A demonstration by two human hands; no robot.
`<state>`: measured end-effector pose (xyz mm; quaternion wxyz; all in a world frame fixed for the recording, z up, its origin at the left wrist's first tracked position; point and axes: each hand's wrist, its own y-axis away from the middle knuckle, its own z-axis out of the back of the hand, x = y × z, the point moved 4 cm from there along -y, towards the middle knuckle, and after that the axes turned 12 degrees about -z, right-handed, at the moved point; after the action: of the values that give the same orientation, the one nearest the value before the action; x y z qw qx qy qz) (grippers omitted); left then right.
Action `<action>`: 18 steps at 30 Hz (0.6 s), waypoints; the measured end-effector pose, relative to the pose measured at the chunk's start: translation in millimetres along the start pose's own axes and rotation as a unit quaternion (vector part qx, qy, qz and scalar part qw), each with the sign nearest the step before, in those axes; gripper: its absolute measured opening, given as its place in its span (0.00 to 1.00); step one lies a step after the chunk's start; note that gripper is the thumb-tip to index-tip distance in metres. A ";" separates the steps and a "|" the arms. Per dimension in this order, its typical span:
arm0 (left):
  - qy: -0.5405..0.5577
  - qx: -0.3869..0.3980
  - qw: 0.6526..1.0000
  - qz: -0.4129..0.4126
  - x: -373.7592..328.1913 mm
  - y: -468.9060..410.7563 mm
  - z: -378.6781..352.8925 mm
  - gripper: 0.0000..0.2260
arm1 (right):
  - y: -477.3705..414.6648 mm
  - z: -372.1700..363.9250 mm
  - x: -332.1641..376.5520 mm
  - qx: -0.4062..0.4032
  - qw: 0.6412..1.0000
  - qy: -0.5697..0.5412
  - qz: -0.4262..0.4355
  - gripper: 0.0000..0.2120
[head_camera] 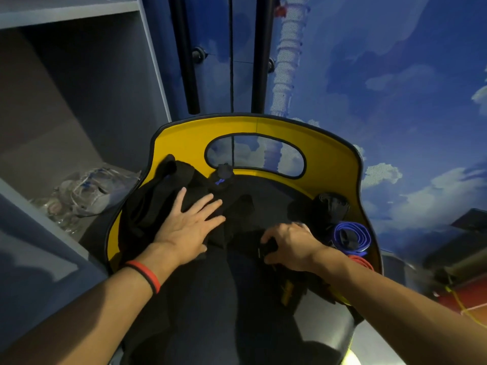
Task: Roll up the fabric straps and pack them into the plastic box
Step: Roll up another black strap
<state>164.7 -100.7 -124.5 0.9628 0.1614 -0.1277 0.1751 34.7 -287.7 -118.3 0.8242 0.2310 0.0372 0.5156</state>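
A pile of black fabric straps (163, 196) lies on the dark seat of a yellow chair (184, 138). My left hand (188, 222) lies flat on the black fabric with its fingers spread. My right hand (288, 245) grips the rolled end of a black strap (267, 250) near the seat's middle. To the right, a coiled blue strap (351, 237) rests against the chair's edge, with a black roll (333, 205) behind it and a red strap (359, 260) in front. No plastic box is in view.
An open grey cupboard (66, 101) stands at the left, with crumpled clear plastic bags (87, 193) on its shelf. Blue cloud-printed doors (382, 75) with black handles rise behind the chair. A red object with a yellow cord (461, 304) lies at the far right.
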 end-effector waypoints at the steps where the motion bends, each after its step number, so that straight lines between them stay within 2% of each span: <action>1: -0.003 -0.012 1.000 0.016 2.6 -1.5 1.9 0.33 | 0.7 1.4 -0.4 0.005 1.000 -0.004 -0.009 0.16; 4: 0.007 -0.025 0.997 0.078 17.9 -2.9 2.6 0.29 | 9.8 2.1 -6.4 0.085 0.996 -0.012 -0.030 0.08; 6: 0.033 -0.042 0.993 0.108 26.7 -2.1 1.8 0.28 | 17.8 0.2 -10.8 0.150 0.988 -0.003 -0.036 0.10; 9: 0.047 -0.061 0.991 0.111 26.7 -4.9 1.3 0.25 | 21.2 -0.3 -12.7 0.188 0.981 0.036 -0.032 0.15; 11: 0.044 -0.071 0.988 0.127 26.9 -5.8 0.7 0.27 | 22.0 -7.3 -14.0 0.242 0.967 0.080 -0.028 0.17; 14: 0.047 -0.084 0.977 0.188 42.7 -1.7 -0.9 0.32 | 27.7 -27.5 -21.6 0.348 0.932 0.089 -0.046 0.20; 16: 0.065 -0.090 0.969 0.223 55.2 1.8 -1.1 0.32 | 28.5 -33.1 -25.6 0.344 0.934 0.092 -0.046 0.22; 18: 0.078 -0.086 0.966 0.229 59.4 2.6 -0.3 0.32 | 26.5 -27.9 -23.8 0.289 0.951 0.105 -0.038 0.25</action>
<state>217.7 -80.8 -106.1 0.9143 0.0299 -0.1005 0.3913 -6.7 -289.1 -136.2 0.7326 0.4025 0.2795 0.4724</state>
